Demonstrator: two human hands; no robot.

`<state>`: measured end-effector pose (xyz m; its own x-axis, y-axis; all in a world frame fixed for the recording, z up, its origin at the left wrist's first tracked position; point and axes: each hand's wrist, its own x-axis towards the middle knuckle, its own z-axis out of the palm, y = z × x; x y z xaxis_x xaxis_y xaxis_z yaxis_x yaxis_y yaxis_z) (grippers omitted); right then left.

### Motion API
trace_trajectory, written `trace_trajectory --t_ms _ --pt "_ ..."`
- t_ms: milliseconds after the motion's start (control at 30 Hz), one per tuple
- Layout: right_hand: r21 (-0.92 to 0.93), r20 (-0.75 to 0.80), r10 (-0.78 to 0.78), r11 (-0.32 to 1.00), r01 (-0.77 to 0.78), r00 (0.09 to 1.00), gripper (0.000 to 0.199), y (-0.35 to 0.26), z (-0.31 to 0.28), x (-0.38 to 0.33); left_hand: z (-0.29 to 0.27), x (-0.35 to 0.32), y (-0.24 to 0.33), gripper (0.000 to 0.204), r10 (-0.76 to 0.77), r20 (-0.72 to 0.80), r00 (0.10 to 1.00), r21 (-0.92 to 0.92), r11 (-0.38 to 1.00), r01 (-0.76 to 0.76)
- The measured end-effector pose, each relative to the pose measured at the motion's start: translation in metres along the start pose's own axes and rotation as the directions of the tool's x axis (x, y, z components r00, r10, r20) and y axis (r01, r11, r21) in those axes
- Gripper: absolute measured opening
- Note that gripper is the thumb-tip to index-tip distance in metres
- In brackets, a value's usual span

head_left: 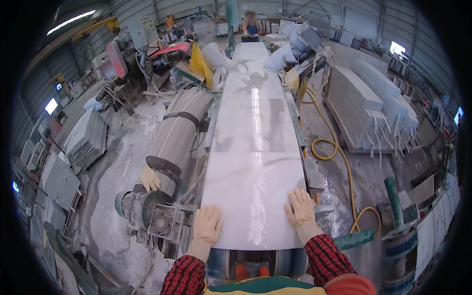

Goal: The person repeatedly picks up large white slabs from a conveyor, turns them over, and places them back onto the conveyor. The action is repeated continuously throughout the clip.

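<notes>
A wet, glossy white stone slab (253, 191) with faint grey veins lies flat in front of me. My left hand (206, 225), in a cream rubber glove, rests on its near left edge with the fingers stretched forward. On the right edge, a little farther up, lies my right hand (300, 210), gloved alike, its fingers extended and slightly spread. Neither hand is wrapped round anything. Beyond a straight seam, a second pale slab (241, 118) with grey patches continues away from me. Blue rollers (291, 263) show below the near edge.
Left of the slabs are a motor (160, 221), a loose glove (149, 178) and a strapped bundle of grey strips (177, 130). A yellow hose (348, 167) winds along the right floor beside stacked stone blocks (356, 93). Another person (251, 30) stands at the far end.
</notes>
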<state>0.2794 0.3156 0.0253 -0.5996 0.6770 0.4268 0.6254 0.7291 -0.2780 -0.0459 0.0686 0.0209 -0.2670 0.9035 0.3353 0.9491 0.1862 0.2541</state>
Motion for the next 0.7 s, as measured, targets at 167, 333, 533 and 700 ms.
trace_trajectory --t_ms 167,333,533,700 --pt "-0.004 0.026 0.031 1.0 -0.03 0.999 0.053 0.001 0.003 -0.005 0.0 -0.003 0.0 0.05 -0.015 0.001 1.0 0.006 1.0 0.015" --pt "0.023 0.019 0.014 1.0 -0.015 1.0 0.049 -0.003 -0.005 -0.004 0.0 -0.006 0.0 0.05 -0.019 0.002 1.0 0.008 1.0 0.019" --pt "0.023 0.036 0.03 0.999 -0.031 0.999 0.05 -0.007 -0.009 -0.006 -0.001 -0.008 0.0 0.051 -0.027 0.01 1.0 0.01 1.0 0.027" --pt "-0.01 -0.082 -0.048 0.999 0.047 0.995 0.04 -0.01 -0.011 -0.005 -0.006 -0.011 0.002 0.051 -0.038 0.045 0.998 -0.003 0.999 0.038"
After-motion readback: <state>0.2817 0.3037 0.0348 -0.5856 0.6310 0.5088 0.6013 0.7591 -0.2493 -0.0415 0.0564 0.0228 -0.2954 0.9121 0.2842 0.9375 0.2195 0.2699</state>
